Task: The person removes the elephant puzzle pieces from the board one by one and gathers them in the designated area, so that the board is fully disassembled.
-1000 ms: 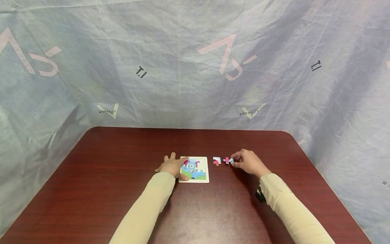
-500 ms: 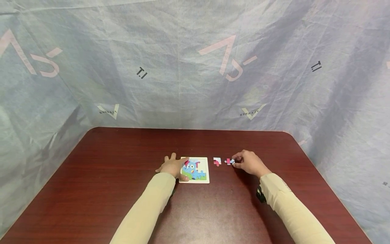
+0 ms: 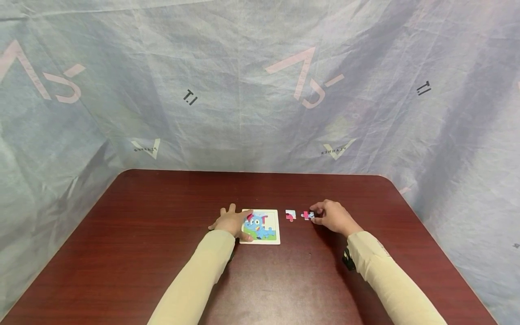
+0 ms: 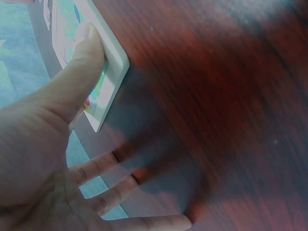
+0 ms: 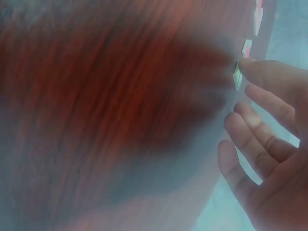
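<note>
A square jigsaw tray (image 3: 278, 229) with a pale rim lies flat on the table, showing a blue elephant picture with a bare pale gap at upper right. My left hand (image 3: 228, 222) spreads over its left side; in the left wrist view the thumb (image 4: 89, 50) lies on the picture and the other fingertips reach the tabletop. To the right, my right hand (image 3: 334, 218) pinches a pink and light-blue jigsaw piece (image 3: 306, 215) at its right end, between thumb and forefinger. The right wrist view shows this piece (image 5: 238, 77) edge-on at the thumb tip, other fingers loosely bent.
Between the tray and the pinched piece lies a second jigsaw piece (image 3: 290, 215), pink and white. All sit on a dark red wooden table (image 3: 260, 189). Behind and beside the table hangs a grey printed cloth (image 3: 243, 90).
The pinched piece has shifted slightly right and turned a little with my right fingers. My left hand, the tray and the other piece stay put; the whole view drifts slightly.
</note>
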`<state>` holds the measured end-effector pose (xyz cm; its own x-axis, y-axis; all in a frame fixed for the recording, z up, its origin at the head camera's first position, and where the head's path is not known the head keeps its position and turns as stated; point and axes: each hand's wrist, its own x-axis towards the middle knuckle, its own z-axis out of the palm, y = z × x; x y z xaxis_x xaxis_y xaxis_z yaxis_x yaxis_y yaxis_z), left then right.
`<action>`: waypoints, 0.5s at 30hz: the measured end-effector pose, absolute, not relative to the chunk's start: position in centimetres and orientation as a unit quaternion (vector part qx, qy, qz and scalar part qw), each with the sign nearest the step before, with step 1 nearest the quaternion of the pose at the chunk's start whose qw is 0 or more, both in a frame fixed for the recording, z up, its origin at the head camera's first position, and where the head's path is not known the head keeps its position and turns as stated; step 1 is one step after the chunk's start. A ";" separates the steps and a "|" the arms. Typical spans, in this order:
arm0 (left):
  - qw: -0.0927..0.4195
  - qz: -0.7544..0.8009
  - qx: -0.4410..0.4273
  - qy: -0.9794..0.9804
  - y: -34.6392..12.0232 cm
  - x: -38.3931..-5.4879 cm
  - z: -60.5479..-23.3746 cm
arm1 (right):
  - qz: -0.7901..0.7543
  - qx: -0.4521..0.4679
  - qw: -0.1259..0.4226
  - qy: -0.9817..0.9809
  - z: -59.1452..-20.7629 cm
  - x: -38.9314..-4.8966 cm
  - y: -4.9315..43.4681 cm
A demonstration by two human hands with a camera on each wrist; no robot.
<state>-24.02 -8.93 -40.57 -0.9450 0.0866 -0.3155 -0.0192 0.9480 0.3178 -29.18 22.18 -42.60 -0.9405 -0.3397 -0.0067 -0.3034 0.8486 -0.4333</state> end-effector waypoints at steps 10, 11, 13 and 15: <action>0.163 0.160 0.018 0.974 -8.9 -24.1 -40.6 | -0.295 -0.189 0.037 0.936 -42.2 -28.1 21.2; 0.163 0.160 0.018 0.973 -8.9 -24.1 -40.6 | -0.303 -0.190 0.038 0.933 -42.2 -27.9 21.0; 0.164 0.162 0.017 0.973 -8.9 -24.1 -40.6 | -0.315 -0.198 0.037 0.928 -42.1 -27.7 20.7; 0.165 0.165 0.016 0.972 -8.9 -24.1 -40.6 | -0.328 -0.202 0.036 0.922 -42.1 -27.4 20.4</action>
<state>-24.06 -8.93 -40.63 -0.9450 0.0858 -0.3156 -0.0229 0.9452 0.3255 -27.41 20.42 -42.08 -0.9155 -0.3969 0.0659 -0.3492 0.7024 -0.6203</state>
